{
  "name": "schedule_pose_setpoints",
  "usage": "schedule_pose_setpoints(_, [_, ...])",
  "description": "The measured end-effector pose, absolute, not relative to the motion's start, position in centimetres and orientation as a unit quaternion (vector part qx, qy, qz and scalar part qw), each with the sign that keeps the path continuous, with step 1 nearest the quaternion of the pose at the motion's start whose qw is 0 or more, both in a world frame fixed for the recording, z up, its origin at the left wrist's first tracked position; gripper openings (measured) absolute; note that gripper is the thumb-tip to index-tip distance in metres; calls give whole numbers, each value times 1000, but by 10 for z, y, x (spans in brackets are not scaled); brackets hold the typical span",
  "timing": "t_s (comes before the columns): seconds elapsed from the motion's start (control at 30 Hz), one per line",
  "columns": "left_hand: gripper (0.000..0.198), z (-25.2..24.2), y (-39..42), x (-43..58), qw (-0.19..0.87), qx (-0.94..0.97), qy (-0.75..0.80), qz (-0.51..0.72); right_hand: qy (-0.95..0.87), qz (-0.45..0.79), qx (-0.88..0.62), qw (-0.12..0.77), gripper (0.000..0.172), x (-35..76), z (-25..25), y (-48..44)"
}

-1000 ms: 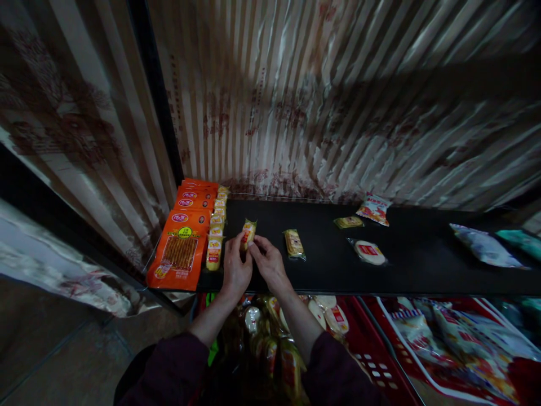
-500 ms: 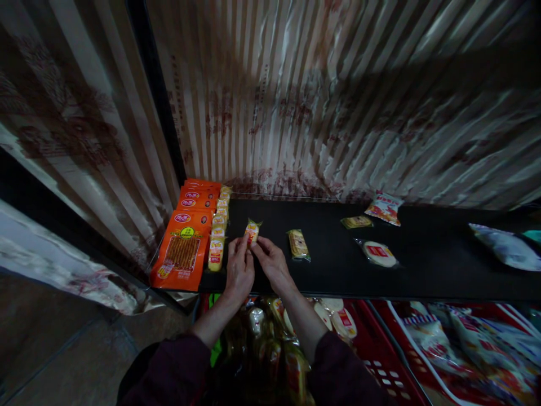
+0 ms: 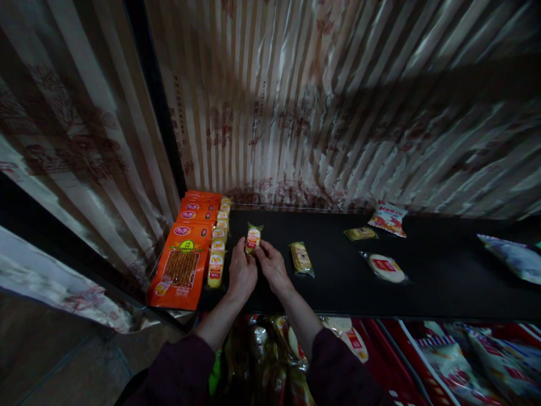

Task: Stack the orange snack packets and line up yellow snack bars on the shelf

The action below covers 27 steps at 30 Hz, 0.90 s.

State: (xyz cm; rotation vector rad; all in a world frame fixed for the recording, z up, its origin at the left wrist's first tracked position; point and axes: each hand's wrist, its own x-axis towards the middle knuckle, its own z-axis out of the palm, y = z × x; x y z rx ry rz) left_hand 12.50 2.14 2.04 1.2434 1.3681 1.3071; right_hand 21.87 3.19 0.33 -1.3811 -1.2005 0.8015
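Observation:
A small wrapped snack [image 3: 253, 237] with a red and white label is held upright over the black shelf [image 3: 338, 282]. My left hand [image 3: 242, 273] pinches its lower left side, and my right hand [image 3: 273, 267] has its fingertips closed on the lower right side. Left of my hands, a row of similar yellow packets [image 3: 216, 268] runs from front to back. Beside that row, orange snack bags [image 3: 181, 265] overlap one another. To the right of my right hand lies a single yellow packet [image 3: 301, 259].
Farther right on the shelf are a flat yellow packet [image 3: 360, 233], a round wrapped snack [image 3: 386, 268], a red-white bag [image 3: 388, 219] and a pale bag [image 3: 513, 256]. Red baskets [image 3: 382, 352] of packaged snacks stand below the front edge. Striped curtain hangs behind; a dark post [image 3: 154, 84] rises at left.
The held snack is more upright, with its label more exposed between my fingers. The view has tilted, so the shelf and its items appear lower.

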Motion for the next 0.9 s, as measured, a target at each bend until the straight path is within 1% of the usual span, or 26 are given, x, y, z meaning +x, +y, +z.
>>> schedule_pose_setpoints(0.13, [42, 33, 39, 127, 413, 521, 612, 427, -506, 310, -613, 521, 28, 221, 0, 49])
schedule_pose_setpoints(0.2, [39, 37, 46, 128, 399, 532, 626, 407, -510, 306, -616, 517, 28, 222, -1, 57])
schedule_pose_setpoints(0.47, [35, 41, 63, 133, 360, 524, 660, 400, -525, 294, -619, 505, 27, 222, -5, 80])
schedule_pose_setpoints(0.6, [34, 42, 75, 136, 342, 525, 675, 390, -504, 290, -635, 508, 28, 220, -8, 92])
schedule_pose_setpoints(0.7, [33, 44, 85, 140, 332, 524, 690, 373, -488, 280, -655, 504, 25, 219, -7, 104])
schedule_pose_setpoints(0.9, [35, 49, 104, 148, 315, 518, 710, 358, -494, 276, -654, 503, 25, 222, -13, 130])
